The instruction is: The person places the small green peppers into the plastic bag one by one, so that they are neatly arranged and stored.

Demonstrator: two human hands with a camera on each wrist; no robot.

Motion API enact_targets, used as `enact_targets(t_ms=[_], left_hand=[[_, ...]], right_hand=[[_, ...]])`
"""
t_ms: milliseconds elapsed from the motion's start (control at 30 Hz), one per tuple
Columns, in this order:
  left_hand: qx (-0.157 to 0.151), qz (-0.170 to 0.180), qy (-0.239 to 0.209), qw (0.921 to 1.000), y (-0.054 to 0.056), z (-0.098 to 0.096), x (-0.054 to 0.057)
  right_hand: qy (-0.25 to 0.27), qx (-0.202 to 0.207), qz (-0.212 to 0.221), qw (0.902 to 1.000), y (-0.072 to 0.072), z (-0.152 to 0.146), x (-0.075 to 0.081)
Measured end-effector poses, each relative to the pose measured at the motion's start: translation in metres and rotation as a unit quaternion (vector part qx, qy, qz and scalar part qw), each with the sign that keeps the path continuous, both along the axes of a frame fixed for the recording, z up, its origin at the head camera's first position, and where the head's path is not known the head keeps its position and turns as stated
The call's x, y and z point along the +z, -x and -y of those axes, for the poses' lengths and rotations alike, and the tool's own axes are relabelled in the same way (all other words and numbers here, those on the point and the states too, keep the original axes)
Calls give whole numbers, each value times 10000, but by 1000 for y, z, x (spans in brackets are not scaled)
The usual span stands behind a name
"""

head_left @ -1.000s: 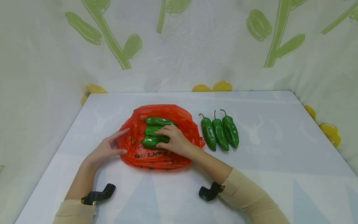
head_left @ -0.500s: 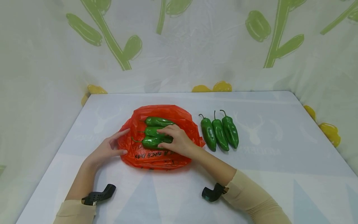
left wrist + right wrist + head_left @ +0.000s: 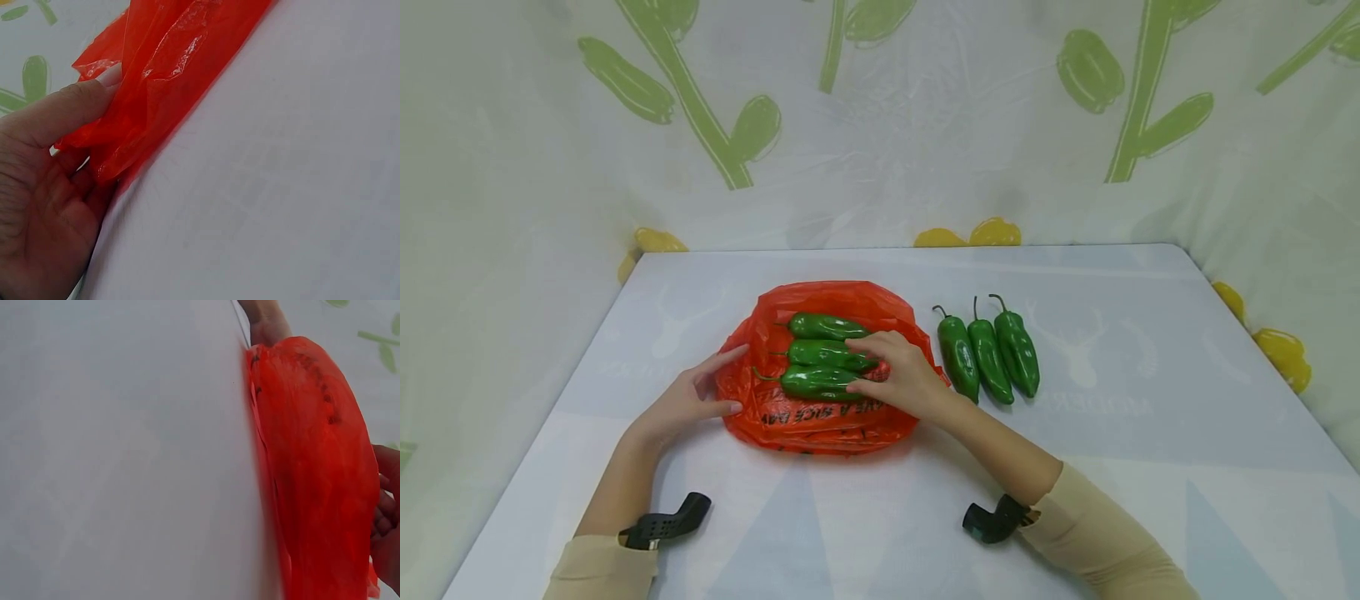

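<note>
A red plastic bag [image 3: 842, 433] lies spread on the table, its black lettering partly readable. Three green chili peppers sit side by side in it: a far pepper [image 3: 820, 324], a middle pepper [image 3: 820, 354] and a near pepper [image 3: 816, 382]. My left hand [image 3: 681, 402] holds the bag's left edge; in the left wrist view its thumb [image 3: 81, 103] lies against the red plastic. My right hand [image 3: 906, 375] hovers over the right ends of the middle and near peppers, thumb and fingers apart, gripping nothing. In the right wrist view the bag hides part of this hand [image 3: 387, 512].
To the right of the bag lie three more green peppers in a row: a left one [image 3: 958, 358], a middle one [image 3: 990, 360] and a right one [image 3: 1018, 353]. The white table [image 3: 880, 533] meets a leaf-patterned curtain [image 3: 940, 125] at the back. A black camera sits on each wrist.
My right hand has drawn back to the right, leaving more of the middle and near peppers uncovered. The peppers stay where they were, and the left hand has not moved.
</note>
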State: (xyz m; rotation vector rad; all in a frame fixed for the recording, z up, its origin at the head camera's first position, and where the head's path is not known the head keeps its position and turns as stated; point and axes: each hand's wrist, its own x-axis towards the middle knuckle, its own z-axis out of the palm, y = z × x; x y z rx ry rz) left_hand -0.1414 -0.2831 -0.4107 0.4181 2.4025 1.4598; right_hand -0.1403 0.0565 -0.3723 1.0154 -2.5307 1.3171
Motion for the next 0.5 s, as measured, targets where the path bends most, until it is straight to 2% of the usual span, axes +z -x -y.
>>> enact_targets(t_ms=[267, 500], left_hand=[[-42, -70, 34, 10000, 1, 1, -1], [-49, -79, -12, 10000, 2, 2, -1]], right_hand=[[-33, -206, -95, 9997, 0, -16, 3], [165, -314, -197, 9992, 1, -32, 5]])
